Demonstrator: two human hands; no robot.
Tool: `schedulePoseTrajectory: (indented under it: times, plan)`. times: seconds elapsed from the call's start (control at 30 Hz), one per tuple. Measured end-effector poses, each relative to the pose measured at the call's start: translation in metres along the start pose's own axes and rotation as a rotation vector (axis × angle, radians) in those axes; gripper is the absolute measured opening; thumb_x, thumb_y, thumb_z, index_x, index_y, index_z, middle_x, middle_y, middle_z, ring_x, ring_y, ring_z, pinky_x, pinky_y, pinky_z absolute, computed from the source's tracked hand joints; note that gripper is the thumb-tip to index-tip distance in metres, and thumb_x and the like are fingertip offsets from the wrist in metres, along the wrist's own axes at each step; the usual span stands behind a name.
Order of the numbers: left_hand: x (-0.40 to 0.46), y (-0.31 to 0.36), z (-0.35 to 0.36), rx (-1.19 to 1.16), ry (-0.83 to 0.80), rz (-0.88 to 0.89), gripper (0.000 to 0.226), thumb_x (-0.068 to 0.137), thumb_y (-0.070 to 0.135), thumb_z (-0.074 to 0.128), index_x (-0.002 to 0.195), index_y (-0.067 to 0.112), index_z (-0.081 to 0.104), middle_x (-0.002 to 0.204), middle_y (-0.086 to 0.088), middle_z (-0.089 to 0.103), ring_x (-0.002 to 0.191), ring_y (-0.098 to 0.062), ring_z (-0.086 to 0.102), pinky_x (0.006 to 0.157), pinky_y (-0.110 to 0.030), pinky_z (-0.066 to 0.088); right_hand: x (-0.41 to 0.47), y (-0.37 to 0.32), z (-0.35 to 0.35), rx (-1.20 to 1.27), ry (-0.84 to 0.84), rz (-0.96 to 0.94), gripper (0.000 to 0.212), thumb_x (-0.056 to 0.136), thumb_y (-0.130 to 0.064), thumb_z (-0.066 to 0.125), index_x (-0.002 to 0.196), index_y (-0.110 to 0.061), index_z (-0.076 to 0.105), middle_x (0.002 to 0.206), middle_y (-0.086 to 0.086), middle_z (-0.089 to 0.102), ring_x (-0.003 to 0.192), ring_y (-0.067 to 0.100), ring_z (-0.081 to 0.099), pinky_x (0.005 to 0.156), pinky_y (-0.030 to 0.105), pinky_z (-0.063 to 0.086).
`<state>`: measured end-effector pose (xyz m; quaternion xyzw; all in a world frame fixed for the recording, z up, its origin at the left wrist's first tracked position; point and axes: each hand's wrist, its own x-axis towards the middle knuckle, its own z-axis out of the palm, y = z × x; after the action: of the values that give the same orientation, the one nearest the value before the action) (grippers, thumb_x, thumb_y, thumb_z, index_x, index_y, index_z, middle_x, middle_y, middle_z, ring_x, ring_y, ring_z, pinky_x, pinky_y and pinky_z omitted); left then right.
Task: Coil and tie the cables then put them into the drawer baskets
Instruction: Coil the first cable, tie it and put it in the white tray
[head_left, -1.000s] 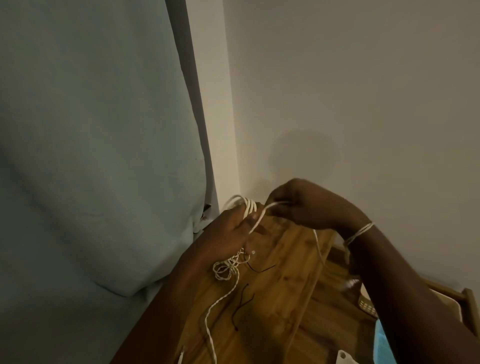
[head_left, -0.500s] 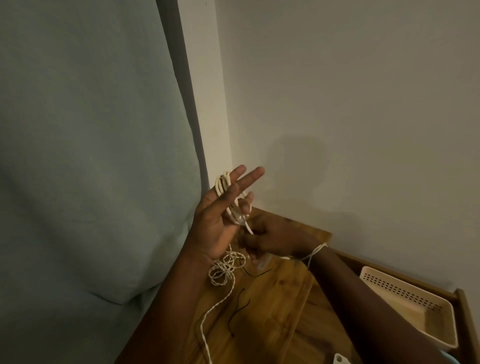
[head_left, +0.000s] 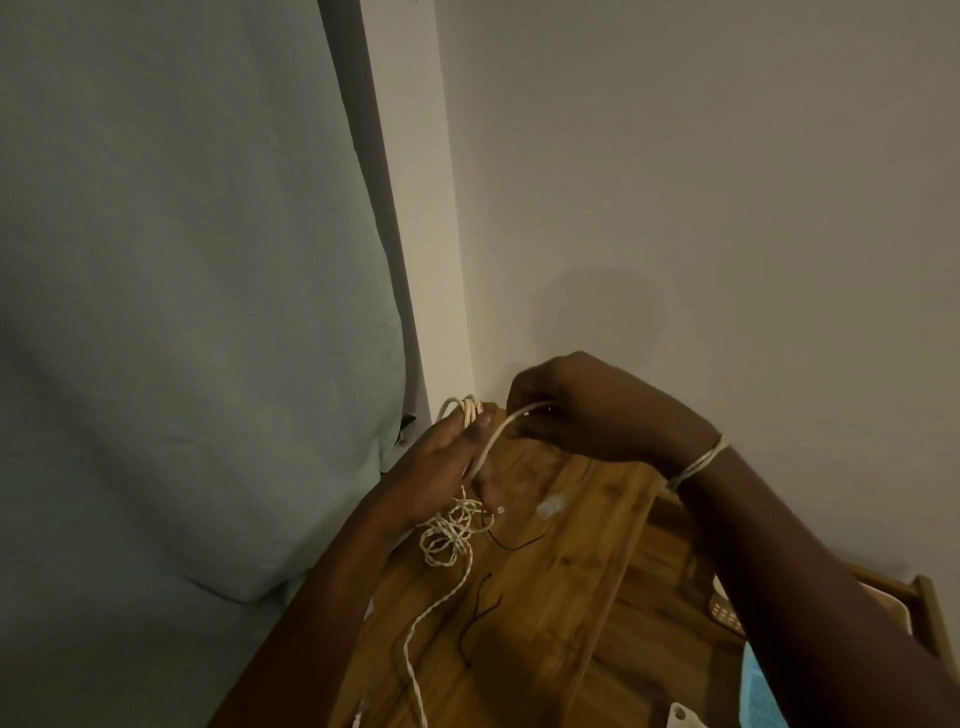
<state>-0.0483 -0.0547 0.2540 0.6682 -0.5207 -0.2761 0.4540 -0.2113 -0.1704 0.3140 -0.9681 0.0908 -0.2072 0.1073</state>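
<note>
Where dim walls corner, wooden tabletop (head_left: 545, 597), perhaps planked.

Just one view here, a wide-angle head cam looking forward and down from close above the person's hands. It faces a room corner: pale wall (head_left: 727, 182) far and right, greenish fabric (head_left: 171, 286) filling the left, wooden tabletop (head_left: 545, 597) running from the near edge toward the corner. No second view to overlap with.
</note>
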Motion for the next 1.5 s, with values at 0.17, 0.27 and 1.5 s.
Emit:
schedulePoseTrajectory:
  times: [0.17,0.27,1.5]
  plan:
    - [-0.004,0.0,0.006,-0.491,-0.402,0.126,0.05,0.099,0.032,0.044,0.132,-0.006,0.048,0.045,-0.003,0.048,0.035,-0.014,0.045,0.095,-0.053,0.049,0.014,0.02,-0.009,0.218,0.13,-0.034,0.016,0.087,-0.022,0.076,0.102,-0.017,0.073,0.1,-0.004,0.065,0.083,0.012,0.065,0.072,0.023,0.056]
    - [-0.007,0.008,0.006,-0.8,-0.606,0.224,0.048,0.102,0.023,0.043,0.133,-0.013,0.044,0.038,0.0,0.042,0.031,-0.009,0.042,0.112,-0.056,0.031,0.016,0.026,0.004,0.451,0.195,-0.002,0.015,0.091,-0.015,0.07,0.106,-0.012,0.071,0.104,0.003,0.069,0.085,0.017,0.068,0.077,0.028,0.058]
    - [0.0,0.007,-0.001,-0.272,0.359,0.219,0.053,0.091,0.066,0.04,0.112,0.022,0.06,0.1,-0.004,0.075,0.097,-0.025,0.07,0.088,-0.044,0.057,-0.008,-0.02,0.094,0.914,0.386,0.214,0.008,0.089,-0.006,0.071,0.092,-0.005,0.078,0.092,0.007,0.078,0.075,0.022,0.076,0.067,0.036,0.063]
